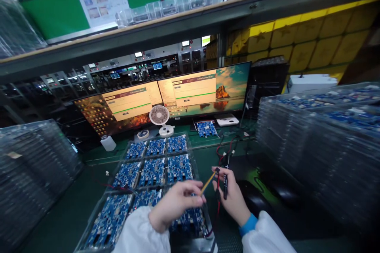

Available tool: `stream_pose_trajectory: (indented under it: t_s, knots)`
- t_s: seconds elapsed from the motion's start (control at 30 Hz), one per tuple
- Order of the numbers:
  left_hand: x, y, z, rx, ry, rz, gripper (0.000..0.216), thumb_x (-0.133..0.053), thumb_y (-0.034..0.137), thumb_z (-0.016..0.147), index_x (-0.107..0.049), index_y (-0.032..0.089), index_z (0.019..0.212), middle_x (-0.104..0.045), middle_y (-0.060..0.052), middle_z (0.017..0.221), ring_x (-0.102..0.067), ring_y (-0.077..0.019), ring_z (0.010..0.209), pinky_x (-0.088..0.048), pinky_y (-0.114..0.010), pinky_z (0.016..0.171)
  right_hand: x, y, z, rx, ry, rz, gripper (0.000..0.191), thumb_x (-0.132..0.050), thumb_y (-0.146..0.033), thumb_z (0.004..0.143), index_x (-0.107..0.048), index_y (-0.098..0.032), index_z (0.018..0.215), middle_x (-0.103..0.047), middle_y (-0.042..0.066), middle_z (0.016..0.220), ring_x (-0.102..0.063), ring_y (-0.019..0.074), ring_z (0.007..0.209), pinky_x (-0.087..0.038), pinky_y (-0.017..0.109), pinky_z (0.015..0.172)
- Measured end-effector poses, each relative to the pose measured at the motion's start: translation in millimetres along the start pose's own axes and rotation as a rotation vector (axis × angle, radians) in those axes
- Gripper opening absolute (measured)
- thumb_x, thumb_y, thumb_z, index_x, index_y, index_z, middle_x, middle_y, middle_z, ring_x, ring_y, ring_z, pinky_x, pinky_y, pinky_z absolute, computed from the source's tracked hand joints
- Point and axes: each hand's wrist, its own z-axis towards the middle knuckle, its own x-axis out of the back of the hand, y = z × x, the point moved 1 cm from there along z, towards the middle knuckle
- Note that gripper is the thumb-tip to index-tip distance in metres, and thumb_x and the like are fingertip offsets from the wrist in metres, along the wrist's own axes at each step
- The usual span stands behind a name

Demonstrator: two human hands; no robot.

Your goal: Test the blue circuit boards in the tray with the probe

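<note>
My left hand (173,203) hovers over the near end of a clear tray (118,168) of several blue circuit boards (152,170) and pinches a thin yellow probe (208,182) between thumb and fingers. My right hand (233,197) is just to the right of it, closed around a black pen-like probe (225,182) with red and black wires (221,154) running back across the green mat. Both sleeves are white. The two tips point up and nearly meet.
Two monitors (184,95) stand behind the tray, with a small white desk fan (159,118) and one loose blue board (207,128) in front. Tall stacks of clear trays rise at the left (32,174) and right (320,142). A shelf (178,27) hangs overhead.
</note>
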Motion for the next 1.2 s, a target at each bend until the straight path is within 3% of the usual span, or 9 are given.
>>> stream_pose_trajectory:
  t_s: [0.1, 0.2, 0.33, 0.43, 0.6, 0.7, 0.9, 1.1, 1.2]
  knots:
    - [-27.1, -18.1, -2.3, 0.114, -0.161, -0.118, 0.04, -0.081, 0.048, 0.055, -0.065, 0.015, 0.07, -0.066, -0.007, 0.094, -0.06, -0.0204, 0.09, -0.043, -0.035, 0.086, -3.7, 3.2, -2.2, 0.007, 0.024, 0.003, 0.029, -0.053, -0.029, 0.081, -0.041, -0.024, 0.107, -0.063, 0.013, 0.116, -0.064, 0.0196, 0.107, -0.055, 0.038, 0.089]
    - [-36.4, -27.4, -2.6, 0.192, -0.224, -0.097, 0.048, -0.078, 0.057, 0.054, -0.062, 0.016, 0.072, -0.062, -0.002, 0.078, -0.056, -0.0147, 0.069, -0.044, -0.034, 0.075, -2.1, 6.4, -1.2, 0.005, 0.045, 0.004, 0.029, -0.052, -0.027, 0.08, -0.039, -0.025, 0.106, -0.064, 0.012, 0.113, -0.066, 0.0187, 0.102, -0.056, 0.037, 0.085]
    - [-15.1, -8.5, -4.6, 0.049, -0.072, 0.444, 0.024, -0.069, 0.042, 0.07, -0.069, 0.019, 0.076, -0.051, -0.001, 0.088, -0.05, -0.0159, 0.083, -0.042, -0.032, 0.083, 5.6, 9.0, 3.0, -0.021, 0.124, -0.04, 0.025, -0.048, -0.024, 0.081, -0.041, -0.024, 0.105, -0.065, 0.011, 0.108, -0.067, 0.0159, 0.084, -0.057, 0.031, 0.071]
    - [8.2, 14.9, -6.1, 0.021, 0.048, 0.815, 0.013, -0.064, 0.029, 0.076, -0.074, 0.023, 0.083, -0.044, -0.002, 0.094, -0.048, -0.0181, 0.092, -0.04, -0.032, 0.09, 8.5, 8.2, 4.0, -0.01, 0.195, -0.086, 0.024, -0.046, -0.023, 0.083, -0.042, -0.023, 0.106, -0.064, 0.01, 0.104, -0.065, 0.0151, 0.082, -0.055, 0.031, 0.07]
    - [25.5, 24.5, -4.6, 0.017, -0.011, 1.011, 0.015, -0.063, 0.031, 0.079, -0.075, 0.026, 0.088, -0.044, -0.002, 0.092, -0.048, -0.0184, 0.089, -0.041, -0.03, 0.083, 8.7, 1.7, 2.4, 0.099, 0.231, -0.178, 0.028, -0.056, -0.028, 0.08, -0.045, -0.022, 0.106, -0.059, 0.013, 0.112, -0.059, 0.021, 0.096, -0.05, 0.044, 0.085]
    - [27.8, 16.2, -2.4, -0.011, -0.064, 1.029, 0.015, -0.064, 0.031, 0.079, -0.075, 0.027, 0.088, -0.046, -0.002, 0.091, -0.049, -0.0182, 0.088, -0.041, -0.03, 0.083, 10.5, -3.3, 3.1, 0.185, 0.125, -0.221, 0.024, -0.062, -0.028, 0.078, -0.05, -0.024, 0.098, -0.062, 0.011, 0.117, -0.054, 0.0257, 0.112, -0.043, 0.052, 0.095]
    - [36.7, 20.4, 1.6, -0.016, -0.132, 1.04, 0.013, -0.065, 0.029, 0.079, -0.075, 0.027, 0.088, -0.047, -0.001, 0.091, -0.051, -0.018, 0.089, -0.042, -0.028, 0.083, 9.4, -7.5, 4.5, 0.262, -0.172, -0.231, 0.009, -0.056, -0.023, 0.084, -0.063, -0.028, 0.088, -0.071, 0.002, 0.103, -0.059, 0.0226, 0.108, -0.047, 0.043, 0.09]
    - [46.4, 23.4, 7.3, -0.035, -0.184, 1.066, 0.016, -0.066, 0.034, 0.079, -0.075, 0.027, 0.09, -0.049, -0.001, 0.092, -0.053, -0.018, 0.09, -0.044, -0.028, 0.084, 8.0, -5.8, 6.8, 0.237, -0.263, -0.198, 0.021, -0.046, -0.021, 0.089, -0.066, -0.026, 0.093, -0.069, 0.005, 0.094, -0.062, 0.0191, 0.094, -0.053, 0.035, 0.081]
    - [62.2, 18.3, 18.4, -0.066, -0.204, 1.055, 0.029, -0.068, 0.043, 0.075, -0.072, 0.026, 0.099, -0.055, -0.002, 0.094, -0.056, -0.018, 0.086, -0.046, -0.027, 0.079, 9.2, -1.7, 7.8, 0.21, -0.258, -0.203, 0.021, -0.046, -0.021, 0.089, -0.066, -0.026, 0.091, -0.068, 0.006, 0.089, -0.062, 0.02, 0.09, -0.054, 0.036, 0.079]
